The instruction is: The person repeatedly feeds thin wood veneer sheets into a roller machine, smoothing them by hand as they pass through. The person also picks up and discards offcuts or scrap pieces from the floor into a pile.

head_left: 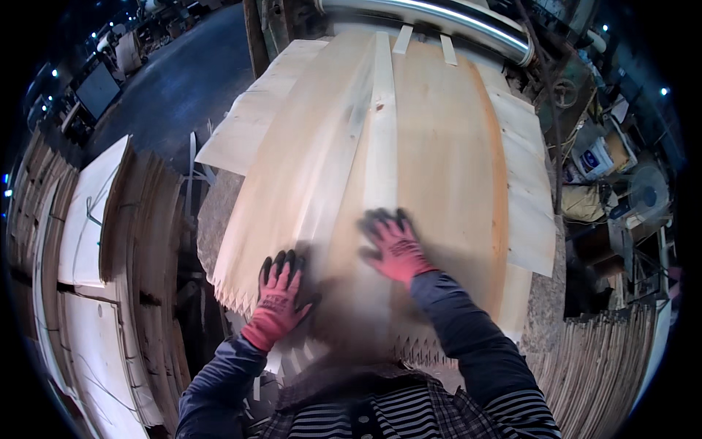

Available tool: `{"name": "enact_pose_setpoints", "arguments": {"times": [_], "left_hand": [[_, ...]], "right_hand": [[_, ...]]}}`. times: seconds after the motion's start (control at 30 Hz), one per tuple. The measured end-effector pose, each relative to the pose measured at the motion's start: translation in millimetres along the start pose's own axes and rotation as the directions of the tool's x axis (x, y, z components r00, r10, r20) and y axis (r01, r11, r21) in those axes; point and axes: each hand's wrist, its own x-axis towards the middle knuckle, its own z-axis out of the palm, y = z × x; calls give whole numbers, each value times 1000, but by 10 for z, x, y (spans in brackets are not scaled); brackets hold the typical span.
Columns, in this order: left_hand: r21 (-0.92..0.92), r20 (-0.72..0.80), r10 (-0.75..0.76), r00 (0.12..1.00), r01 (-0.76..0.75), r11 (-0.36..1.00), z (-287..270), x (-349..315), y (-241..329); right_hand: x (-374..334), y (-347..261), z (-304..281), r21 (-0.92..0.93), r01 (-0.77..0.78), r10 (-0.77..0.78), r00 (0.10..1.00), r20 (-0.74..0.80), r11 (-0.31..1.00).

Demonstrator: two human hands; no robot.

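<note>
Thin wood veneer sheets (446, 168) lie spread over a table in front of me, their near ends jagged like saw teeth. My left hand (278, 296), in a pink glove with black fingertips, rests flat on the left veneer sheet (285, 161) near its jagged end, fingers stretched out. Farther up and to the right, my right hand (395, 247), gloved alike, has its fingers spread over a pale veneer strip (384, 132) that runs lengthwise down the middle. Neither hand grips anything. The veneer just in front of my body is blurred.
A long metal roller (453, 25) crosses the far end of the table, with two short veneer strips before it. Stacks of veneer (95, 219) stand at the left, and another stack (599, 366) at the lower right. A white bucket (594, 157) and a fan (649, 194) are on the right.
</note>
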Motion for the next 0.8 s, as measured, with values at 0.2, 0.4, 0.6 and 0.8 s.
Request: {"name": "enact_pose_setpoints", "arguments": {"times": [0.2,0.4,0.6,0.8], "left_hand": [[-6,-6,13,1000,-13,1000,309,153,361],[-152,107,152,983,-135,979,489,499,1214],[-191,157,230,960,-199,961,691,592,1384],[-54,22,299,954,-297,953,687,1663,1062]], "right_hand": [[-833,194,72,-211,-308,315,949,2,928],[-1385,-75,196,-27,-589,581,803,-132,808],[-2000,-127,159,-103,-491,497,867,45,865],[-1104,296,125,21,-615,605,770,-203,789]]}}
